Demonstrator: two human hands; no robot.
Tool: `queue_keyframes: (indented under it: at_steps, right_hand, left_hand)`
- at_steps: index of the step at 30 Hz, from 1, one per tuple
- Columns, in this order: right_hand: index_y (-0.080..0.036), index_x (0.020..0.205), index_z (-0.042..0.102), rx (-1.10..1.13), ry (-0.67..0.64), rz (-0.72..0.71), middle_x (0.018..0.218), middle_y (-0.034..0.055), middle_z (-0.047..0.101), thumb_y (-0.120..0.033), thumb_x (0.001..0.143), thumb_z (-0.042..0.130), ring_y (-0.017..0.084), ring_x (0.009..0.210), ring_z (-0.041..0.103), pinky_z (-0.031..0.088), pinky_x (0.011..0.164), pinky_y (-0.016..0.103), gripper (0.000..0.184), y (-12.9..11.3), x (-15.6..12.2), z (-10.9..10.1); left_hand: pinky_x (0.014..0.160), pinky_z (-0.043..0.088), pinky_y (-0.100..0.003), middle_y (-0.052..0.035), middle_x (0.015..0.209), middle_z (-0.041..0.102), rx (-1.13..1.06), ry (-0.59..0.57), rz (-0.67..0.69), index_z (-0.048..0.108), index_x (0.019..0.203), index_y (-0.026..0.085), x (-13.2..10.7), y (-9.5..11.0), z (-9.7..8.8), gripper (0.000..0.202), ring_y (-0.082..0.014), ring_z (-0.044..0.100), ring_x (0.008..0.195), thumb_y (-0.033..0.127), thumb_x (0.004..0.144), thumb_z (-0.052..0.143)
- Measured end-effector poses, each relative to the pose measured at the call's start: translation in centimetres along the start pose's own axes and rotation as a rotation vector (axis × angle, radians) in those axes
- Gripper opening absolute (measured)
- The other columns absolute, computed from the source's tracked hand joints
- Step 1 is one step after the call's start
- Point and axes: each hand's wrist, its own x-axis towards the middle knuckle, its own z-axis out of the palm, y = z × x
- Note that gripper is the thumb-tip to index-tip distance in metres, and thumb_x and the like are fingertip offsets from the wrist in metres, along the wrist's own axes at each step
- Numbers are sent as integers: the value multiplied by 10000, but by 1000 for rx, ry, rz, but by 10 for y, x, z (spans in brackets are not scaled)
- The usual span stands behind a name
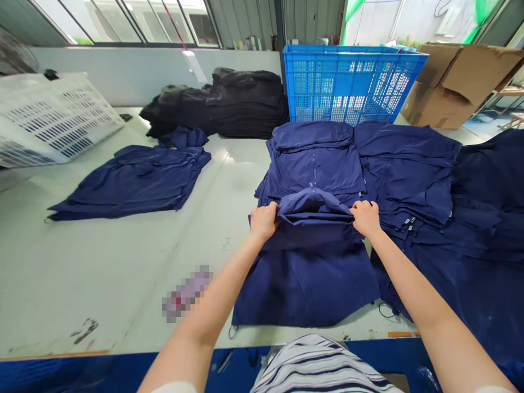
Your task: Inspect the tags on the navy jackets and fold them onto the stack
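nearest you, the navy garment [307, 284] lies flat at the table [102, 273] edge, its lower half spread smooth. your left hand [262, 220] and right hand [365, 217] each pinch a corner of its raised fold, fingers closed on the cloth, set wide apart so the edge stays level and taut. just beyond, touching it, sits a stack of folded navy garments [315, 158]. a looser navy pile [131, 183] lies well off to the left. farthest back are black clothes [229, 103] and a blue crate [352, 82].
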Motion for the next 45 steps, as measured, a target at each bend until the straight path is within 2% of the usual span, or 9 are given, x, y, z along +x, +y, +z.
queue_keyframes:
  at_steps: [7,11,17,22,27,31,36,40,45]
  right_hand:
    - [-197,993,720,-96,-212,85,1150,144,576,-161,930,365,219,896,586,432,702,311,361,-3,8,-38]
    - [-241,1081,683,-18,-257,117,1162,83,613,-133,921,347,168,849,627,424,673,260,387,2,33,-58]
    - [-222,1034,703,63,-90,115,1065,86,679,-115,842,457,224,1000,630,470,831,302,331,31,140,-103]
    - [-150,1390,479,300,434,138,1442,185,439,-249,865,561,303,1331,430,395,1049,428,541,60,256,-123]
    - [-173,1523,269,321,132,-136,1616,176,116,-265,843,627,306,1483,157,313,1130,452,774,42,253,-38]
    - [-226,1521,291,171,-286,-102,1625,161,108,-245,829,653,358,1480,128,297,1107,570,780,12,175,57]
    - [-310,1542,198,120,-341,-77,1638,106,67,-305,895,577,306,1497,48,126,1132,643,749,-10,87,116]
    - [-297,1548,176,136,-407,-93,1638,103,59,-262,897,543,299,1498,48,128,1140,622,748,-22,54,118]
    - [-243,1541,227,160,-428,-162,1632,120,103,-240,887,559,310,1494,84,242,1137,544,733,-44,45,102]
  left_hand:
    - [906,362,-439,-117,999,627,149,8,360,676,855,221,0,3,-28,177,-279,538,1034,136,834,522]
    - [761,437,-390,-148,1034,612,268,62,329,689,751,157,24,9,-46,230,-278,552,1008,82,843,492]
    - [755,503,-363,-156,943,648,216,-4,25,712,916,97,128,1,-108,294,-272,661,924,13,840,441]
    - [1097,364,-432,-166,1490,400,-222,486,-33,475,1382,152,228,-6,-141,479,-271,410,1359,138,904,500]
    - [1149,200,-598,-185,1627,35,-179,262,66,217,1526,191,226,3,-51,783,-353,72,1493,223,853,614]
    - [1159,176,-592,-176,1628,63,-26,-6,99,240,1524,222,148,5,64,806,-351,42,1495,282,831,647]
    - [1158,179,-589,-195,1616,114,-15,-231,46,269,1519,207,36,5,165,768,-349,62,1493,295,843,624]
    - [1165,168,-591,-190,1613,134,-73,-315,26,277,1516,200,-20,14,190,751,-346,73,1492,295,848,607]
    - [1174,209,-541,-187,1582,257,-129,-288,-55,308,1494,178,-45,21,176,664,-315,165,1484,238,878,548]
